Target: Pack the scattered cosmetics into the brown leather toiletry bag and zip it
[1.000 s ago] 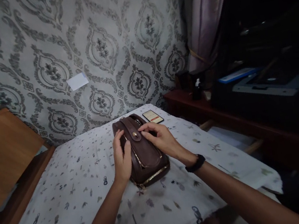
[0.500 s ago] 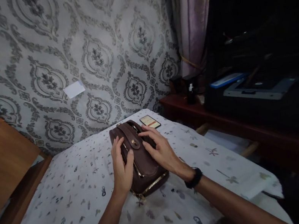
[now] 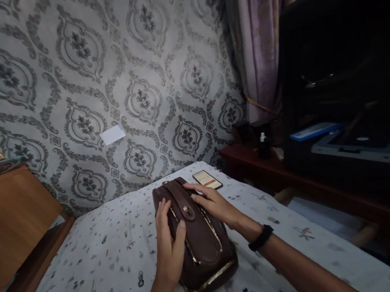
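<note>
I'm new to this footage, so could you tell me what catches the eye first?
A dark brown zipped bag lies mid-table on the printed cloth, with the left hand on its side and the right hand on top. Behind it lies a lit phone.

A dark brown leather pouch (image 3: 196,236) with gold zips lies on a white bedsheet (image 3: 100,273) printed with small grey leaf motifs. At twelve o'clock, grey damask wallpaper (image 3: 91,73); at two, a mauve curtain (image 3: 261,28).
</note>
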A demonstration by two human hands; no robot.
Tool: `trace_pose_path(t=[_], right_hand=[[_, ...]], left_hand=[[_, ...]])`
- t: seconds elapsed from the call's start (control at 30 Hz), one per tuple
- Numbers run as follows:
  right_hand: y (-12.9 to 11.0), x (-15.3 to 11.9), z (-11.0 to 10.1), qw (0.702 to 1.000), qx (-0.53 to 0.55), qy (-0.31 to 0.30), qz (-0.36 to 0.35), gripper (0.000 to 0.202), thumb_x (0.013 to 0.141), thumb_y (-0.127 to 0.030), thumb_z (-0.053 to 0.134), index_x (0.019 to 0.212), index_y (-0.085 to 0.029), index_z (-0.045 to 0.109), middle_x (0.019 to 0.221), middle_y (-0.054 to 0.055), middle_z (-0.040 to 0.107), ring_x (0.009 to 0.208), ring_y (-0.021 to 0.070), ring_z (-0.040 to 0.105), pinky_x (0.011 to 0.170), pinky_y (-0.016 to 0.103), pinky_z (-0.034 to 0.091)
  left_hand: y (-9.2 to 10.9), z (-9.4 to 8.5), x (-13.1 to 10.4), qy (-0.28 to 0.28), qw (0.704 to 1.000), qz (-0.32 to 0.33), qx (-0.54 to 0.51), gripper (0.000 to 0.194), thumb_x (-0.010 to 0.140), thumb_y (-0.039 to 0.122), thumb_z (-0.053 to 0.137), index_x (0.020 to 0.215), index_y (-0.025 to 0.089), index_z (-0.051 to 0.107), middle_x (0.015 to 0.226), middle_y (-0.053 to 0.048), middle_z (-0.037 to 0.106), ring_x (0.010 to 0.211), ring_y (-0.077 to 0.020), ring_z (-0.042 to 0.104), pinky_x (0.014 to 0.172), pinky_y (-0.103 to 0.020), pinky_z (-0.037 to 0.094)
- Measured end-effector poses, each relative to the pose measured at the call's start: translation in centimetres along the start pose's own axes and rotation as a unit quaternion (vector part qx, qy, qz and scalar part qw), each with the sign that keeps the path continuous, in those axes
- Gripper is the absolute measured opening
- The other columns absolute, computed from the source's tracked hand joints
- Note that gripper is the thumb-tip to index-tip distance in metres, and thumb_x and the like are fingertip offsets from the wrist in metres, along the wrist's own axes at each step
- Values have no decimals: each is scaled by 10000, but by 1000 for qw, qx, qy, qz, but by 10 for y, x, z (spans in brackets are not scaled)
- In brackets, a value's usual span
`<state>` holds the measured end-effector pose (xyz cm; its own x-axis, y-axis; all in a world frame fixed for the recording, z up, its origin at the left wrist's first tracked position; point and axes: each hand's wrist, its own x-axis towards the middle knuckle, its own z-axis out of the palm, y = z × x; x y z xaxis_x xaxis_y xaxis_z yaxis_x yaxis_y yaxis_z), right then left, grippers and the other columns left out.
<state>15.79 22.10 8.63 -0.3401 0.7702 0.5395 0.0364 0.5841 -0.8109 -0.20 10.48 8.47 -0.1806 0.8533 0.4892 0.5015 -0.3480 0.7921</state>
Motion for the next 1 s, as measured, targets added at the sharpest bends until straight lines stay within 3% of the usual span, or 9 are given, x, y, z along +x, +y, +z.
trace_pose_path(t=[0.1, 0.27, 0.43, 0.6, 0.8, 1.0], right_hand=[[-6, -1, 1, 1000, -3, -14, -1, 431, 883, -327, 530, 1280, -243, 673, 1351, 73, 655, 1288, 279, 565, 1157, 494, 355], [-4, 8, 1, 998, 30, -16, 55, 510, 888, -444, 555, 1347, -229, 619, 1477, 78, 546, 1404, 277, 441, 1220, 482, 234], [9, 36, 6, 993, 45, -44, 97, 623, 892, -587, 553, 1395, -220, 576, 1548, 100, 455, 1453, 287, 373, 1230, 493, 197], [17, 59, 14, 991, 38, -76, 101, 662, 845, -626, 614, 1374, -229, 603, 1529, 105, 481, 1446, 292, 384, 1233, 488, 192], [22, 62, 16, 990, 9, -113, 81, 678, 802, -667, 639, 1333, -246, 642, 1551, 90, 453, 1484, 300, 308, 1244, 492, 131], [20, 62, 13, 988, -5, -131, 79, 717, 820, -693, 594, 1373, -237, 607, 1574, 92, 417, 1502, 284, 269, 1249, 461, 108]], left_hand=[[-3, 0, 1, 1, 1000, 11, -6, 484, 971, 391, 470, 1436, 264, 428, 1622, -77, 307, 1520, -268, 217, 1253, -502, 169], [-7, 2, 8, 10, 999, 8, -42, 492, 952, 393, 506, 1423, 267, 445, 1610, -69, 334, 1517, -262, 232, 1257, -474, 172], [-18, 2, 41, 39, 993, -51, -98, 548, 900, 378, 561, 1414, 220, 456, 1605, -88, 352, 1510, -260, 255, 1260, -453, 170], [-36, 5, 69, 63, 987, -96, -111, 513, 878, 315, 536, 1370, 174, 500, 1616, -112, 330, 1511, -243, 250, 1262, -434, 145], [-47, 6, 69, 63, 991, -73, -96, 523, 871, 335, 543, 1371, 184, 515, 1615, -107, 334, 1507, -236, 258, 1258, -439, 152], [-52, 4, 80, 77, 988, -92, -100, 500, 873, 360, 568, 1343, 192, 538, 1592, -110, 375, 1495, -246, 291, 1251, -423, 179]])
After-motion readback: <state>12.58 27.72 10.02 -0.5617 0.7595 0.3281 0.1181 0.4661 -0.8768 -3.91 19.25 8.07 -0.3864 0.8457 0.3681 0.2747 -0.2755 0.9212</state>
